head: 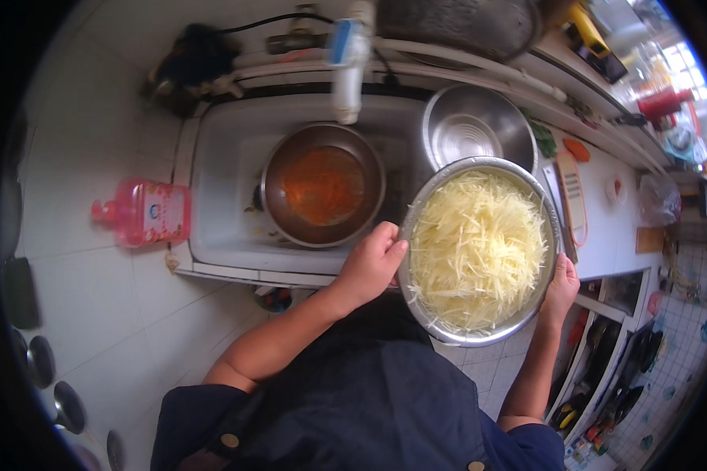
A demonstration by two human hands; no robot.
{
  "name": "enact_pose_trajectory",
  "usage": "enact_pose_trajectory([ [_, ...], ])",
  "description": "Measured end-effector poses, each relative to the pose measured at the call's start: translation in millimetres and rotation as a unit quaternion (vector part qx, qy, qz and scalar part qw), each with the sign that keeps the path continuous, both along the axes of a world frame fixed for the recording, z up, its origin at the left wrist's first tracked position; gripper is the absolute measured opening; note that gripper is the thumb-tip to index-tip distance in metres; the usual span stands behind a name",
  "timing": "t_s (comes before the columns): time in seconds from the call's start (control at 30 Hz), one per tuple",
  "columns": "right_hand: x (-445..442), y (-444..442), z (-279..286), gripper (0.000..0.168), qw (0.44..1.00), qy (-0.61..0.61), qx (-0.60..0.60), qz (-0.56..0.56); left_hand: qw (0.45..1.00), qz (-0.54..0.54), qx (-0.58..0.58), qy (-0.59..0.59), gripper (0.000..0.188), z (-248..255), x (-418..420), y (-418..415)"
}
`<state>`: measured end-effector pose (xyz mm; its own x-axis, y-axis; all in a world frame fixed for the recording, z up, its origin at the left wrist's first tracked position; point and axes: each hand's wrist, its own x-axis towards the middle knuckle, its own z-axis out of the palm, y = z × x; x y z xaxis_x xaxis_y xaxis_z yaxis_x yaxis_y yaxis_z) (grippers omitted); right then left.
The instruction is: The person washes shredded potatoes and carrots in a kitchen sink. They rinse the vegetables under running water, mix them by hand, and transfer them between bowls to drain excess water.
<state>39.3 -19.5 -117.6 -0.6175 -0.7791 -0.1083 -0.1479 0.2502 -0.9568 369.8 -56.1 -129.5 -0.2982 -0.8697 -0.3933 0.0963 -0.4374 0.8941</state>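
Note:
Between my two hands is a metal bowl (409, 294) heaped with pale yellow shredded vegetable (480, 250), likely potato. My left hand (371, 262) grips the bowl's left rim, and my right hand (558, 285) holds its right rim. Just behind it, partly covered, a second metal bowl (468, 132) stands at the sink's right end with its inside showing. In the sink (218, 176) to the left lies a round dark pan (324, 182) with an orange-brown patch on its bottom. A white tap (349, 88) hangs over the sink's back side.
A pink pump bottle (156, 213) stands at the sink's left edge. On the right counter lie a grater with an orange rim (572, 188), a knife (551, 182), an orange piece of vegetable (576, 149), green leaves (542, 138) and a plastic bag (660, 199). Pipes (471, 56) run along the wall.

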Motion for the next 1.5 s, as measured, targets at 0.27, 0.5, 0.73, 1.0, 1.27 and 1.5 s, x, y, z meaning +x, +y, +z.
enact_pose_trajectory([
  [0.27,33,-31,45,0.024,0.995,-0.068,-0.001,0.074,0.986,0.103,-0.025,-0.128,0.01,98,17,27],
  [0.5,18,-51,51,0.027,0.988,0.04,0.026,0.144,0.956,0.127,-0.007,-0.264,0.017,103,-2,44],
  [0.73,10,-83,74,0.029,0.944,0.199,0.093,0.246,0.97,0.104,0.105,-0.193,0.019,81,-4,27],
  [1.0,-1,-119,59,0.026,0.898,0.277,0.134,0.315,0.961,0.065,0.189,-0.191,0.02,58,0,9],
  [1.27,11,-148,113,0.014,0.892,-0.013,0.31,0.33,0.951,0.012,0.285,-0.122,0.017,46,8,-2],
  [1.5,38,-165,164,0.02,0.911,-0.187,0.319,0.185,0.952,-0.027,0.304,-0.026,0.018,85,14,-6],
])
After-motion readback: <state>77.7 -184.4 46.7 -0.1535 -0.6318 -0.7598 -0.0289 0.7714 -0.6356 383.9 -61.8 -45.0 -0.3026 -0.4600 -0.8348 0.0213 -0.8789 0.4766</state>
